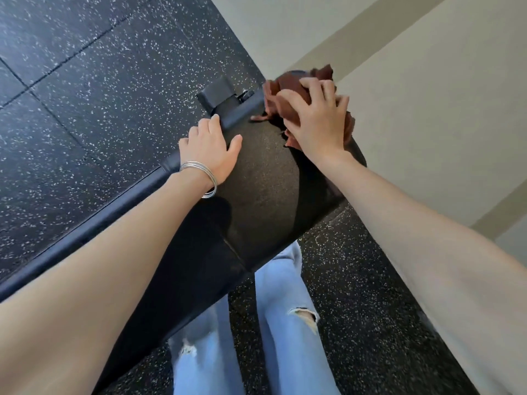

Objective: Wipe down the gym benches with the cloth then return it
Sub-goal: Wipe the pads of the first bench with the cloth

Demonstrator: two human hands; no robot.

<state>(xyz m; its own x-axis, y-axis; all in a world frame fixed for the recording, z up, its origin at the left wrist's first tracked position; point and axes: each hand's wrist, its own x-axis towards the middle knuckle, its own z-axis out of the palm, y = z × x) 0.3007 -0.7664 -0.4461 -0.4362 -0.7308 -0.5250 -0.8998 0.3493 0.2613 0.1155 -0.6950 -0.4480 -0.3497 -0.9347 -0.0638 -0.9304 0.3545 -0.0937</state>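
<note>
Wiping is the step in hand; right hand (316, 115) clutches the brown cloth (278, 105) at the bench (262, 172) far end; left hand (209, 149) lies flat on its edge; next move probably drags the cloth nearer.

Bright, even daylight, pale wall (427, 81) slightly washed out, soft shadow of the left arm (114, 252) across the black bench (262, 172), faint sheen on its padded edge, wide-angle bending at the borders, forearms stretched, mild softness throughout.

Right hand (319, 121) on cloth (293, 108) (brown)
</note>
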